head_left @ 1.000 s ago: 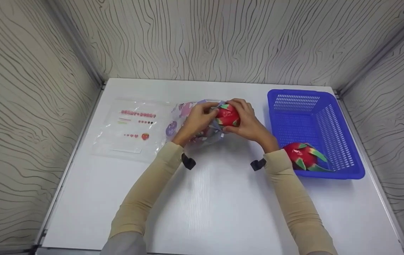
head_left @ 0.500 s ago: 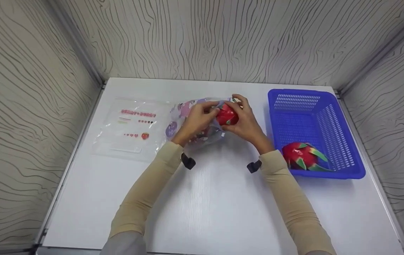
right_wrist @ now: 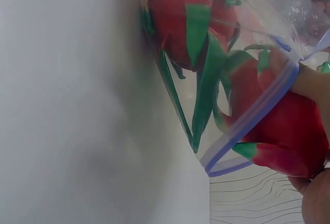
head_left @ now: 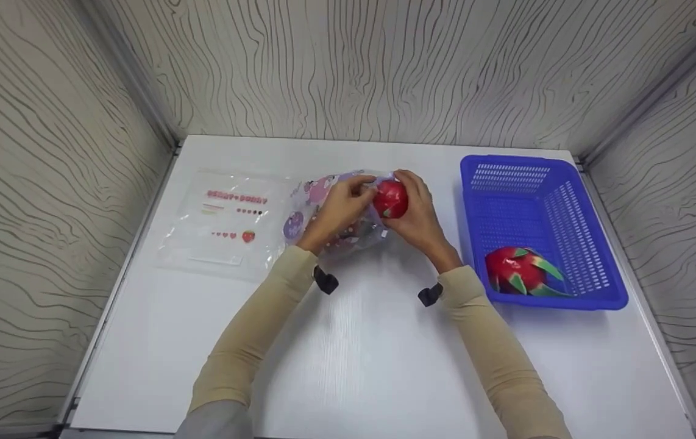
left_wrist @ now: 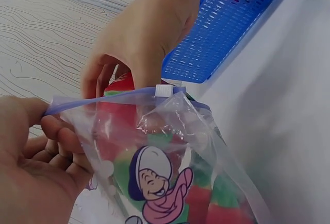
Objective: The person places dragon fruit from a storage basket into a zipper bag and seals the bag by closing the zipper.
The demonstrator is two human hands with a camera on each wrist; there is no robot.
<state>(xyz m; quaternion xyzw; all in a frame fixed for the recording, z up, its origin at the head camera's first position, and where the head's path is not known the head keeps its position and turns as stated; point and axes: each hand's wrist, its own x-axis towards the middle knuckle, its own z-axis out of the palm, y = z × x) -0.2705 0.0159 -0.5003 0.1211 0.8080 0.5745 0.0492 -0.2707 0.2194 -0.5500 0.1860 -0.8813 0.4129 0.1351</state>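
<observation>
Near the table's middle, my left hand (head_left: 340, 208) pinches the purple zip edge of a clear cartoon-print zip bag (head_left: 294, 227). My right hand (head_left: 419, 212) grips a red dragon fruit (head_left: 391, 198) with green-tipped scales at the bag's mouth. In the right wrist view, its leafy end reaches inside past the purple rim while its round end is still outside. Another dragon fruit (right_wrist: 193, 23) with long green leaves shows through the plastic. A white slider (left_wrist: 164, 90) sits on the zip edge in the left wrist view.
On the right stands a blue perforated basket (head_left: 509, 158), with one more dragon fruit (head_left: 514, 269) in its near corner. A flat clear bag (head_left: 232, 214) with red print lies on the left. Wood-patterned walls (head_left: 348, 73) enclose the table's back and sides.
My right hand has shifted slightly left, and the dragon fruit in it has turned, its round red end now facing up. My left hand stays at the bag's edge.
</observation>
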